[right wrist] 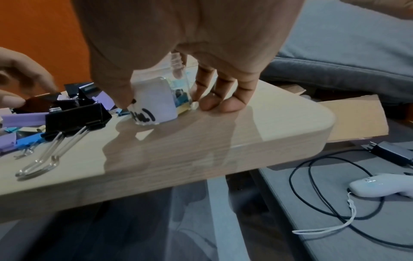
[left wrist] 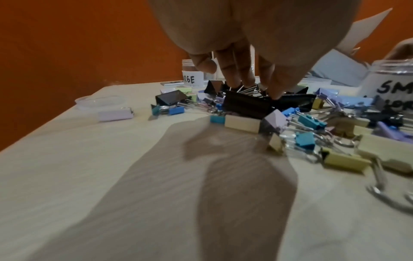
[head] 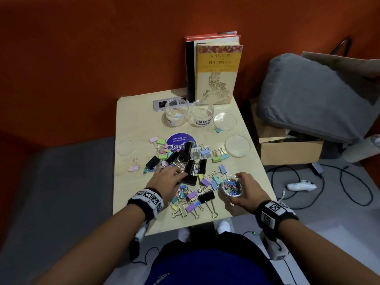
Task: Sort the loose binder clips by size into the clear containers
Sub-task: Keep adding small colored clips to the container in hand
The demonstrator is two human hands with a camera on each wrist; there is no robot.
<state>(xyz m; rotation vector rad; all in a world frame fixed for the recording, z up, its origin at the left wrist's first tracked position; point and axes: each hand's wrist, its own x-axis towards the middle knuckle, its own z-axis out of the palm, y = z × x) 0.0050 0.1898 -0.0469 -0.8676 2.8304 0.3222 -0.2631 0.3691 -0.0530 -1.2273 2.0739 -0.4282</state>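
A heap of loose binder clips (head: 185, 161), pastel ones and big black ones, covers the middle of the small table (head: 135, 120). My left hand (head: 178, 174) reaches into the heap. Its fingers and thumb pinch the top of a large black clip (left wrist: 245, 104), which lies on the table. My right hand (head: 240, 182) grips the small clear jar (head: 232, 187), thumb and fingers round its wall (right wrist: 156, 104). That jar stands near the front right corner and holds several tiny clips. Two clear jars stand at the back, labelled large (head: 176, 115) and medium (head: 202, 115); both look empty.
Clear lids lie at the right (head: 225, 121) (head: 238, 146) and left (head: 125, 147). Books (head: 216, 73) stand behind the jars. Beside the table are a grey cushion (head: 316, 95) and a cardboard box (head: 287, 149). Cables and a white device (head: 301, 185) lie on the floor.
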